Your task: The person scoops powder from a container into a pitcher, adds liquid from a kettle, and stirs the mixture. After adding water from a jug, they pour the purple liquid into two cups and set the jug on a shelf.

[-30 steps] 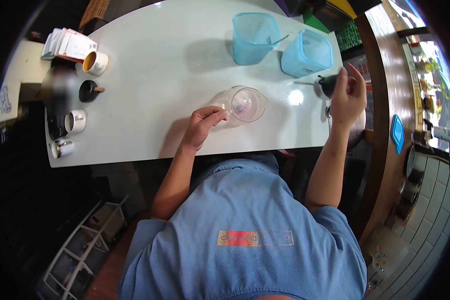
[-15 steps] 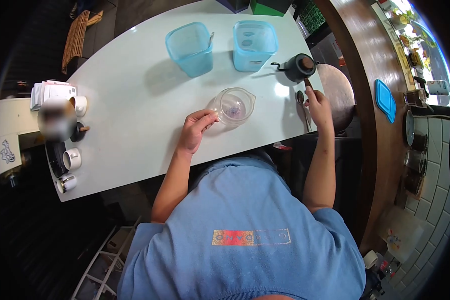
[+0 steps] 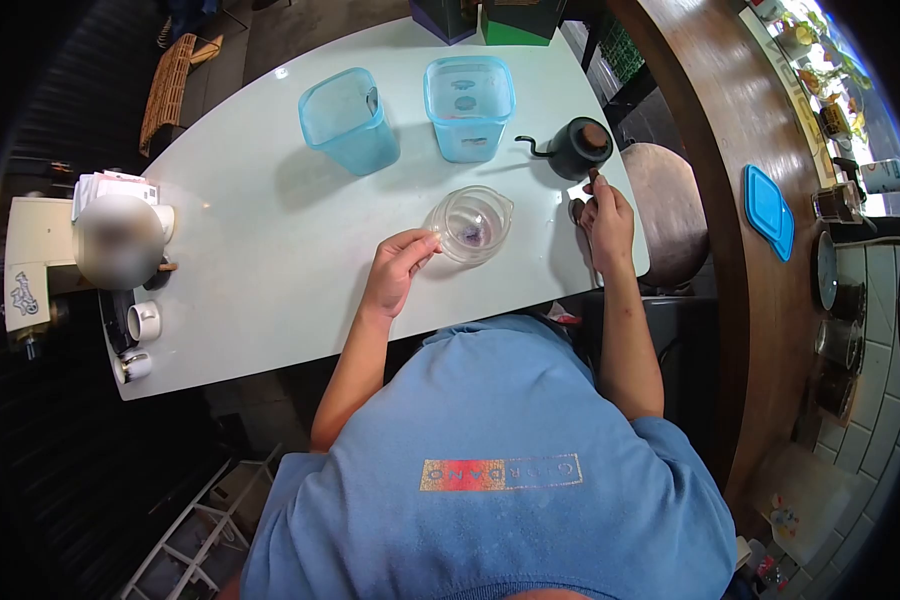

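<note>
My left hand (image 3: 402,265) pinches the left side of a clear glass server (image 3: 477,222) with a pouring lip at its upper right. A small purplish patch shows at its bottom. My right hand (image 3: 608,228) is closed around the handle of a black gooseneck kettle (image 3: 576,152), whose thin spout points left. A spoon (image 3: 577,211) lies beside my right hand, its handle partly hidden by the hand. Beyond the server stand two light-blue plastic containers, the left one (image 3: 345,128) with a utensil inside and the right one (image 3: 470,140) near the kettle's spout.
White mugs (image 3: 144,320) and a black tray line the left end of the white table (image 3: 240,290). A purple and a green box (image 3: 515,28) stand at the far edge. A round stool (image 3: 660,215) is at the right, and a blue lid (image 3: 768,210) lies on the wooden counter (image 3: 715,100).
The view has shifted, with the containers now lower and further left in it. The server sits slightly further right relative to them. My right hand now overlaps the spoon's handle; both grips remain.
</note>
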Tool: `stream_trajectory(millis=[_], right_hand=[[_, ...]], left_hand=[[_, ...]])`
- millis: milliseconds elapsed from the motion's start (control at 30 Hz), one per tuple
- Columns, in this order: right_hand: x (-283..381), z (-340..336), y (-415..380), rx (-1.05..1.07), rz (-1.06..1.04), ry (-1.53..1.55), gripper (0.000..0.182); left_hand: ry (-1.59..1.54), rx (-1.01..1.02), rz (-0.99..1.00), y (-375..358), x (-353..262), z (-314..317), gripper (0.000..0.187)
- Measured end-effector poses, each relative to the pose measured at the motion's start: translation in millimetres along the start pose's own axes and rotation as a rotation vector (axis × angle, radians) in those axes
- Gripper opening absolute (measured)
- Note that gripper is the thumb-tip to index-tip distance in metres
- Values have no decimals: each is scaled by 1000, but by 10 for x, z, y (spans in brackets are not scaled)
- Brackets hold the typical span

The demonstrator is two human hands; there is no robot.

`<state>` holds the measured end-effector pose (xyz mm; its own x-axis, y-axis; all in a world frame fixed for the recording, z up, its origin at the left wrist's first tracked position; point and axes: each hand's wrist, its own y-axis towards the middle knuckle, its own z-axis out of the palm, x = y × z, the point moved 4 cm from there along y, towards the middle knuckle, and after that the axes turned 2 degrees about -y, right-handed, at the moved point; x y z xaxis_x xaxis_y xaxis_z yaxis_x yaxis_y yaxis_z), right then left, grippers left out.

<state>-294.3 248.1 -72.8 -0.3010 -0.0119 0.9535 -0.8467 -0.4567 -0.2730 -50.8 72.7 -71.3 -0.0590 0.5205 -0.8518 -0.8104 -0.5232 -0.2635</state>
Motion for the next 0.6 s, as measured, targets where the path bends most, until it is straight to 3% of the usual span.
stream_trajectory(millis=[233,600], right_hand=[[352,-153,-203,-40,-155,-47,34],[713,-63,-582,90,-309,-218,31]], left_hand=[[-3,-2,3,53,45,43,15],[99,-50,9,38,95,44,17]])
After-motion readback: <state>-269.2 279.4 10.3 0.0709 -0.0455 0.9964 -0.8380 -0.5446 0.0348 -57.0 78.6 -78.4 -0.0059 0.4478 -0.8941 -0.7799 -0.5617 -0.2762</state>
